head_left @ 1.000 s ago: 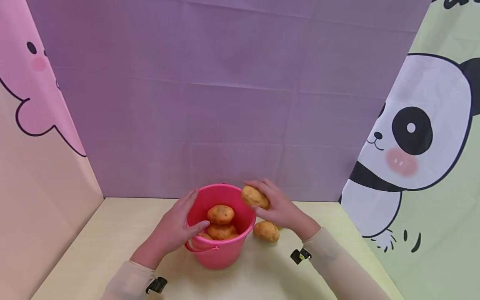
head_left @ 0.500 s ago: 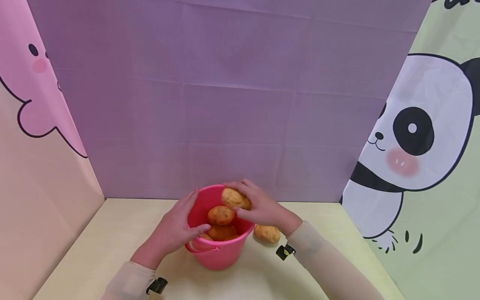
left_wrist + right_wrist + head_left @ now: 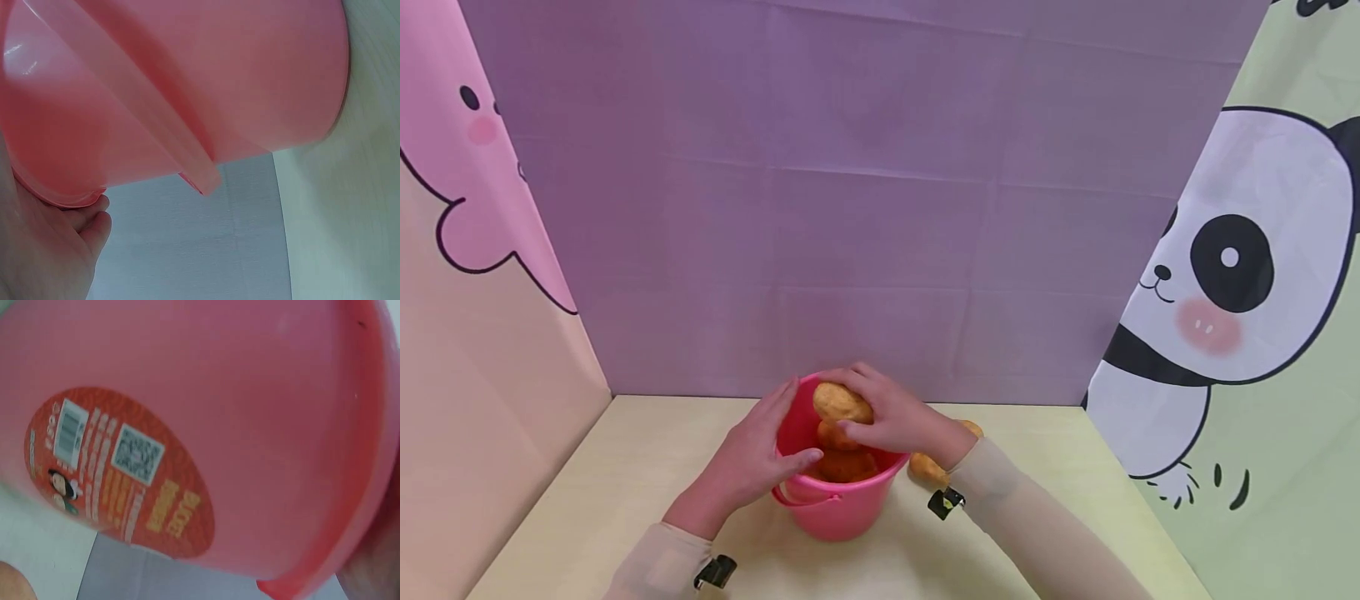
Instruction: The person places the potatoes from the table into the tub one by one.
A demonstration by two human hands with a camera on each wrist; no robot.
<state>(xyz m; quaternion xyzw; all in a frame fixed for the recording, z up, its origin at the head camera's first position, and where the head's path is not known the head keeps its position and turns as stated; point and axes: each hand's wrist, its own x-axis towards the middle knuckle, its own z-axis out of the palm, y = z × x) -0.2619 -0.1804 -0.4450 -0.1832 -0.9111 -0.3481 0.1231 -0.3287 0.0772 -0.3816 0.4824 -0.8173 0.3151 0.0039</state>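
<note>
The left hand [image 3: 748,457] is curved round the left of the rim of a pink bucket [image 3: 838,515], and a potato [image 3: 841,402] is gripped between thumb and fingers of the right hand [image 3: 887,408], at the bucket's mouth. More potatoes [image 3: 847,467] are contained below; whether they are touched by the gripped one cannot be told. Two loose potatoes [image 3: 928,469], partly hidden by the right wrist, are seen on the counter [image 3: 1037,492] beside the bucket. A red oval label [image 3: 119,472] is borne on the bucket's wall.
</note>
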